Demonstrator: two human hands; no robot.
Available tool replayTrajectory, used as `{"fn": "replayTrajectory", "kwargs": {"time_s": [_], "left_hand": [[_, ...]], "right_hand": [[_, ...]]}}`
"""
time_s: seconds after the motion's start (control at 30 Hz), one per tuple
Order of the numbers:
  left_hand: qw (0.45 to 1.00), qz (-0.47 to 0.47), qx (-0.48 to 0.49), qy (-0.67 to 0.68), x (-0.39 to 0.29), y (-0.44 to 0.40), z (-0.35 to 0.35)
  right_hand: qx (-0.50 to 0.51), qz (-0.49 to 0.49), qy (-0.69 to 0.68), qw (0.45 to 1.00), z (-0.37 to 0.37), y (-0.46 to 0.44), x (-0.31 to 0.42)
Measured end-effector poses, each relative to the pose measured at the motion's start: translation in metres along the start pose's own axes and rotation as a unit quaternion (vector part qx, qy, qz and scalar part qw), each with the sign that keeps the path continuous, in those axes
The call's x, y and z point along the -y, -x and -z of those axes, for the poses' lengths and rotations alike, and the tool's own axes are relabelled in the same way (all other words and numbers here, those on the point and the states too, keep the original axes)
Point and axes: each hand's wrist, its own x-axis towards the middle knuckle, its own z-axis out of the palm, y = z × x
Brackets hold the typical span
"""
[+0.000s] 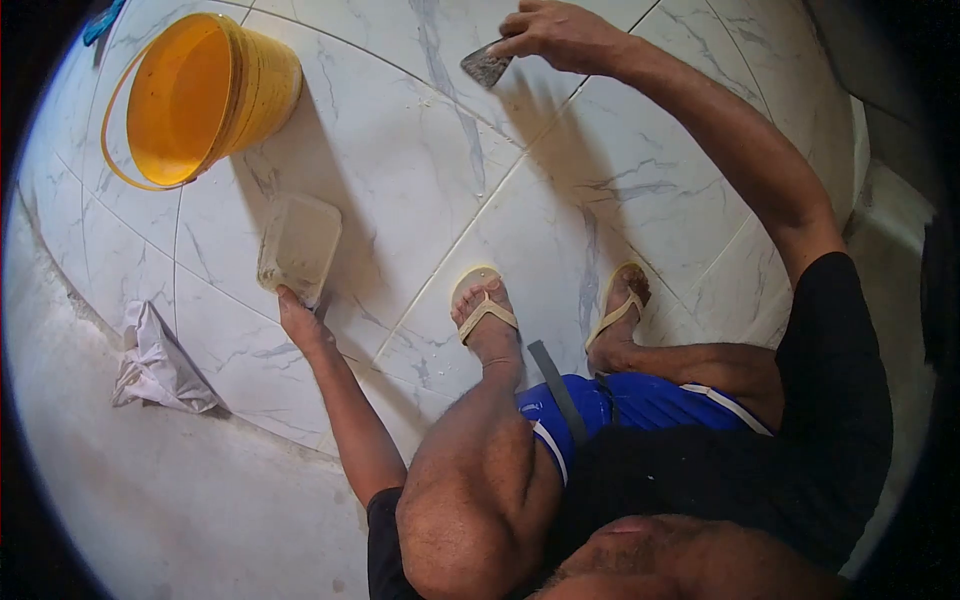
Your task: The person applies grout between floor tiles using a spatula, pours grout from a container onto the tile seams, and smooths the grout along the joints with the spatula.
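A clear rectangular plastic container (300, 245) is gripped at its near edge by my left hand (298, 315), over the tiled floor. Its inside looks smeared with some residue. At the top of the view, my right hand (560, 35) holds a dark, dirty scraper blade (486, 66) close to the tiles, with its fingers closed around the tool's near end. Whether the blade touches the floor I cannot tell. Beyond the container stands a yellow bucket (262, 85), its mouth facing me and its handle hanging on the left side.
White marble-patterned tiles (420, 170) with pale joints and small crumbs cover the floor. A crumpled whitish cloth or bag (160, 365) lies at the left, by the edge of a rough grey surface (200, 490). My sandalled feet (487, 308) rest on the tiles. A blue item (100, 24) shows at the upper left.
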Motion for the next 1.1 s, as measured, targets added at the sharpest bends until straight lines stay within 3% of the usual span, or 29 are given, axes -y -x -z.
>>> {"fn": "replayTrajectory", "kwargs": {"time_s": [0.13,0.2,0.37,0.53,0.67,0.8,1.0,1.1], "left_hand": [[0.998,-0.060,0.012,-0.008,0.018,-0.017,0.002],[0.997,-0.068,0.013,-0.020,0.021,-0.019,0.005],[0.999,-0.025,0.001,0.039,0.004,0.002,-0.005],[0.998,-0.008,-0.010,0.056,-0.002,0.009,-0.009],[0.998,0.011,0.004,0.059,-0.018,0.026,-0.017],[0.996,0.020,0.010,0.083,-0.018,0.037,-0.022],[0.990,0.023,0.028,0.137,-0.008,0.045,-0.037],[0.990,0.017,0.061,0.128,-0.008,0.045,-0.041]], "right_hand": [[0.001,0.026,-0.020,0.999,0.002,-0.027,0.030],[0.031,0.002,0.039,0.999,-0.005,-0.030,0.035],[0.023,0.024,0.016,0.999,0.010,-0.024,-0.004],[0.023,0.014,0.004,1.000,0.006,-0.046,0.028],[0.018,0.055,-0.011,0.998,-0.016,-0.048,0.010],[0.106,0.051,-0.018,0.993,0.033,-0.029,-0.032],[-0.020,0.044,-0.090,0.995,0.011,-0.024,-0.003],[0.000,-0.010,-0.092,0.996,0.014,-0.019,0.020]]}}
